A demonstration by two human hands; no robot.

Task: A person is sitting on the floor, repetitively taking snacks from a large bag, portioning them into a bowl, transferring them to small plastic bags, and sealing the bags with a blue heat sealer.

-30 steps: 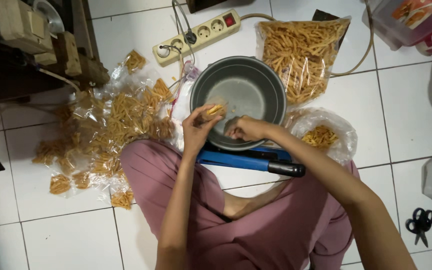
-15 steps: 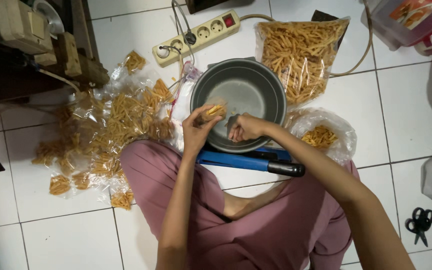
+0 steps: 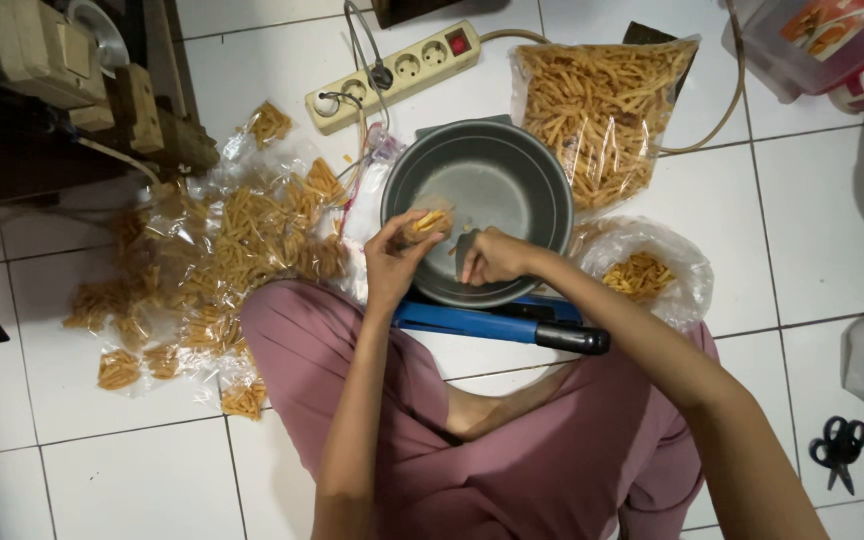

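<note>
I sit cross-legged on a white tiled floor in pink trousers. My left hand [image 3: 394,258] holds a small clear bag of yellow snack sticks [image 3: 428,222] over the near rim of a grey metal bowl [image 3: 497,185]. My right hand [image 3: 492,258] is closed just to the right of it, fingertips near the bag's opening; what it pinches is too small to tell. A blue bag sealer with a black handle [image 3: 497,323] lies under the bowl's near edge, across my knees.
A heap of small filled bags [image 3: 222,250] lies at my left. A large bag of sticks [image 3: 602,110] and an open bag [image 3: 642,272] sit at the right. A power strip [image 3: 392,65], black scissors [image 3: 838,448], a plastic container [image 3: 812,35], and dark furniture [image 3: 52,90] surround them.
My right hand has shifted slightly left toward the small bag. The left hand and bag stay nearly still over the bowl.
</note>
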